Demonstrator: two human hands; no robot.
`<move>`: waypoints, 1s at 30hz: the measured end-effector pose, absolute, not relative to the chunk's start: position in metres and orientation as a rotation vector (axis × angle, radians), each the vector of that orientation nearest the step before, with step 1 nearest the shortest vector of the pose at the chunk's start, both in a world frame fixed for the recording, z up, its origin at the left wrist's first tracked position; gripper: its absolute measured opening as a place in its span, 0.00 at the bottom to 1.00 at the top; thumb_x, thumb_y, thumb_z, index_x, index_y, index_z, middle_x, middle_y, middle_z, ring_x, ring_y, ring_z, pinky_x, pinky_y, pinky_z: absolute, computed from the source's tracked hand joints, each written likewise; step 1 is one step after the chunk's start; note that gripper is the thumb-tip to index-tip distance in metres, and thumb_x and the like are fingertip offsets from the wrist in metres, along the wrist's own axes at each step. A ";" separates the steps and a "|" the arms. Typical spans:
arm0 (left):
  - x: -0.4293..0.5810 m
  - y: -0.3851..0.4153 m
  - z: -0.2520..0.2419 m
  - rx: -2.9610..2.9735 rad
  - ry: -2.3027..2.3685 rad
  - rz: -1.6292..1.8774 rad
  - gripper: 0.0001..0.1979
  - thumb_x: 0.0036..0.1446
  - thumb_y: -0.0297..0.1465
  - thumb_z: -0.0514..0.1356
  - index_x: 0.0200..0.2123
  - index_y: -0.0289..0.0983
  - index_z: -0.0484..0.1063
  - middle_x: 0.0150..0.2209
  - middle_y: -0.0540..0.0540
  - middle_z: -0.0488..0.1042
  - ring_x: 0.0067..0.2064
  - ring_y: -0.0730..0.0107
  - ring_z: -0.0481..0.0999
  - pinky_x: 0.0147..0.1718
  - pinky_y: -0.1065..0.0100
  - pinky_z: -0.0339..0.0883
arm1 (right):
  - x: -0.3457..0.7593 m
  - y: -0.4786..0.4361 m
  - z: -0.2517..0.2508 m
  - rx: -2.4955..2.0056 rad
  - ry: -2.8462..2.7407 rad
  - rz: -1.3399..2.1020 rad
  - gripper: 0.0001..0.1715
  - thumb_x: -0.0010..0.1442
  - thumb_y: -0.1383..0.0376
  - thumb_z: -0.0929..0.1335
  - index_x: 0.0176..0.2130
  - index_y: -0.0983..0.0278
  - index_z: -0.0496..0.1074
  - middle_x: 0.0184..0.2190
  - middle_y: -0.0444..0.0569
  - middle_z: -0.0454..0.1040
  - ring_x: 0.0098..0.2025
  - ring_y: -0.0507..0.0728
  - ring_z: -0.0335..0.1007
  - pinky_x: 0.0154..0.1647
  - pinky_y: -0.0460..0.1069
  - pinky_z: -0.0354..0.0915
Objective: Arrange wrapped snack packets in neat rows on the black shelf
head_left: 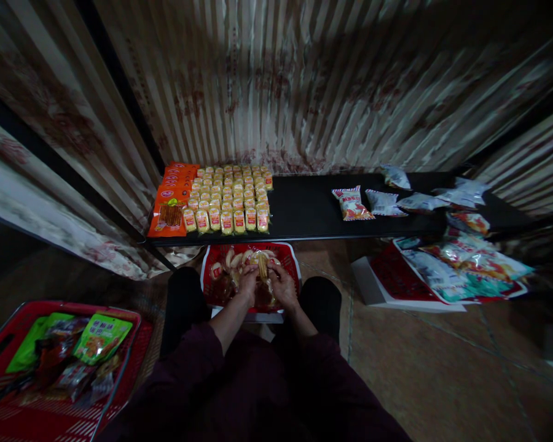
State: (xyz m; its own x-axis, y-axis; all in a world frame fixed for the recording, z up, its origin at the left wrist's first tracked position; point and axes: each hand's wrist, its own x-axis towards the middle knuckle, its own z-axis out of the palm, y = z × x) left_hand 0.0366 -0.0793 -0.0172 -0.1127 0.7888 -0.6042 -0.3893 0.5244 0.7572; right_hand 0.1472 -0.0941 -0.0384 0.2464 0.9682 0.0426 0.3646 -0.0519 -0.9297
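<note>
Many small yellow packs in clear plastic wrapping (227, 222) already stand in close rows on the long black shelf (304, 212); more pale wrapped pieces (234, 260) remain in the red plastic basket with white rim (297, 264). There, the left hand (247, 280) and right hand (282, 285) are at both sides of yellow wrapped pieces (263, 267); whether clamped, I cannot tell.

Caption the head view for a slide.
Left hand and right hand hold wrapped cakes at a red basket, near a black shelf bearing cake rows and orange snack bags.
</note>
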 end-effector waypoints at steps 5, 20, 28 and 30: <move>0.039 -0.083 -0.011 0.429 1.340 1.051 0.10 0.42 0.25 0.62 0.32 0.38 0.73 0.33 0.49 0.76 0.35 0.70 0.74 0.39 0.68 0.66 | 0.146 -0.097 -0.031 -1.636 -1.200 0.894 0.22 0.57 0.51 0.63 0.42 0.61 0.75 0.39 0.50 0.79 0.42 0.60 0.75 0.48 0.54 0.69; 0.043 -0.083 -0.013 0.568 1.301 1.101 0.16 0.42 0.16 0.57 0.34 0.36 0.75 0.36 0.46 0.77 0.35 0.73 0.74 0.38 0.71 0.65 | 0.144 -0.099 -0.029 -1.590 -1.040 1.044 0.26 0.50 0.47 0.69 0.40 0.62 0.74 0.36 0.51 0.81 0.39 0.61 0.77 0.43 0.55 0.71; 0.045 -0.084 -0.004 0.561 1.337 1.079 0.13 0.45 0.17 0.58 0.33 0.36 0.75 0.34 0.46 0.76 0.32 0.74 0.73 0.37 0.70 0.66 | 0.149 -0.100 -0.026 -1.633 -1.024 0.968 0.28 0.52 0.48 0.67 0.45 0.63 0.74 0.43 0.53 0.79 0.45 0.62 0.75 0.49 0.57 0.69; 0.046 -0.084 -0.002 0.569 1.338 1.073 0.11 0.45 0.17 0.59 0.31 0.36 0.75 0.32 0.48 0.76 0.31 0.74 0.72 0.36 0.70 0.66 | 0.150 -0.100 -0.026 -1.618 -1.034 0.960 0.27 0.53 0.50 0.65 0.46 0.63 0.74 0.44 0.53 0.78 0.46 0.63 0.74 0.51 0.58 0.68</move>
State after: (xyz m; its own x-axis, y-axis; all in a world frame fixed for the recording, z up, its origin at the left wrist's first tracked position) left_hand 0.0455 -0.0839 -0.0023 -0.1119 0.8650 -0.4891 -0.2894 0.4425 0.8488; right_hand 0.1505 -0.1004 -0.0255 0.3329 0.9358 -0.1163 0.1855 -0.1859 -0.9649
